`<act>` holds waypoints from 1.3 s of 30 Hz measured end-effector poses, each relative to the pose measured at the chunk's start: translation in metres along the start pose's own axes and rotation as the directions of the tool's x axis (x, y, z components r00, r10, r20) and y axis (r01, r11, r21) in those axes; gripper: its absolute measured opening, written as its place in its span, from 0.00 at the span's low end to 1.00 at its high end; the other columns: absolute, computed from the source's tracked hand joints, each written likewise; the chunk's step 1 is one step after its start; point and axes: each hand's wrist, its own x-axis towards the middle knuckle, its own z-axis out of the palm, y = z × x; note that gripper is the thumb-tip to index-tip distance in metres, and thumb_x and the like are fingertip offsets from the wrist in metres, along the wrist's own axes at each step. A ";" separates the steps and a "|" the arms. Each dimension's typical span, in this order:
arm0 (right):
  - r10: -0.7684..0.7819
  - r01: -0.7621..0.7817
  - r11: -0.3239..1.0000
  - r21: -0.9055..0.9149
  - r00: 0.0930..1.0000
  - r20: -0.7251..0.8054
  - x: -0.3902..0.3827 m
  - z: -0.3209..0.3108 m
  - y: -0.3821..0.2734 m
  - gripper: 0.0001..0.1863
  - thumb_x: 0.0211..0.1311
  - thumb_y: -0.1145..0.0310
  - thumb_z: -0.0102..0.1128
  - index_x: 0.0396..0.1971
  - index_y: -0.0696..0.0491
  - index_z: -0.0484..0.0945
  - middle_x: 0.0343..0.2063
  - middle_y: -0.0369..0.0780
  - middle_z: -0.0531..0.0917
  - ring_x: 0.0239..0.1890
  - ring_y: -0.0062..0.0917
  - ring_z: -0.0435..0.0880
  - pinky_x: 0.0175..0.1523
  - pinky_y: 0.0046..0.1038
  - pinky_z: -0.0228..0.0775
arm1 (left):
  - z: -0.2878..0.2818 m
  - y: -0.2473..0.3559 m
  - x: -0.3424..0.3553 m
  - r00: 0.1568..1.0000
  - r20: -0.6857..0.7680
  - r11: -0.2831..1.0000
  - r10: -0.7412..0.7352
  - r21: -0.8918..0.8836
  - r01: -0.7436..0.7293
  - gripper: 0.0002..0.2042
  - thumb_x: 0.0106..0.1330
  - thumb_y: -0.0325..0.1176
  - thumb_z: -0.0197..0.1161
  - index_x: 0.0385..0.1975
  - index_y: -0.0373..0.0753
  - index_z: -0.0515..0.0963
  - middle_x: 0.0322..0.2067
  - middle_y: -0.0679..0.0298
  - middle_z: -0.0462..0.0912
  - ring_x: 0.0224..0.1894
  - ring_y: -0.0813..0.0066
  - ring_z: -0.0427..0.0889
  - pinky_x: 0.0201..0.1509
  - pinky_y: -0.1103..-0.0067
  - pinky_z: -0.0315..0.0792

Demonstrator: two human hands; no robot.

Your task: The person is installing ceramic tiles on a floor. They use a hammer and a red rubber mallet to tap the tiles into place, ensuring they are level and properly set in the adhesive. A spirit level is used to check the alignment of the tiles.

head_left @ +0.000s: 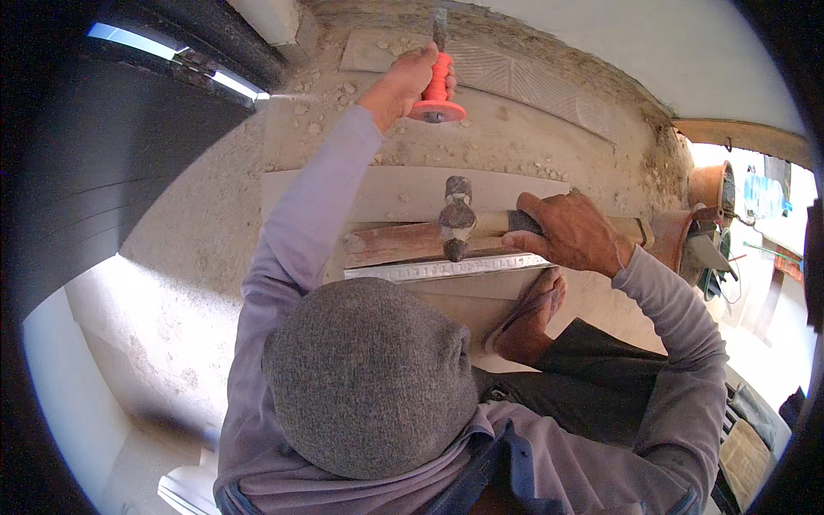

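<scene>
My left hand grips the red rubber handle of a chisel with a round guard, held out at the top of the view. My right hand is closed round the dark-gripped handle of a hammer, whose dusty head is left of that hand. Beneath the hammer are a reddish wooden length and a silver straightedge with markings, over a pale flat board or tile. My sandalled foot is just below the straightedge. A grey cap hides part of the lower view.
A ridged strip lies along the wall among rubble on the dusty floor. A dark panel stands at the left. At the right are terracotta-coloured buckets, a trowel-like tool and other gear in a bright opening.
</scene>
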 end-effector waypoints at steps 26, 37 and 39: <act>-0.576 0.479 0.761 -0.439 0.809 -0.116 0.041 -0.036 0.020 0.27 0.50 0.42 0.55 0.33 0.53 0.68 0.20 0.43 0.75 0.22 0.41 0.77 0.27 0.40 0.68 | 0.014 0.028 0.000 0.989 0.008 0.988 -0.146 -0.051 0.147 0.20 0.72 0.46 0.35 0.38 0.33 0.64 0.26 0.57 0.73 0.26 0.65 0.74 0.31 0.67 0.76; -0.288 0.199 0.899 -0.389 0.940 -0.185 0.050 -0.034 0.036 0.26 0.53 0.41 0.52 0.30 0.54 0.68 0.21 0.46 0.77 0.24 0.40 0.79 0.26 0.37 0.69 | 0.006 0.023 0.019 0.994 0.052 0.995 -0.099 -0.010 0.100 0.20 0.72 0.45 0.33 0.38 0.32 0.64 0.26 0.54 0.75 0.26 0.64 0.75 0.31 0.66 0.76; -0.130 0.031 0.912 -0.409 0.967 -0.217 0.060 -0.040 0.048 0.26 0.52 0.42 0.54 0.30 0.53 0.68 0.21 0.46 0.77 0.24 0.39 0.79 0.26 0.38 0.69 | -0.002 0.032 0.028 0.992 0.066 0.984 -0.108 -0.135 0.116 0.21 0.72 0.45 0.32 0.38 0.31 0.65 0.26 0.54 0.75 0.27 0.64 0.76 0.31 0.65 0.76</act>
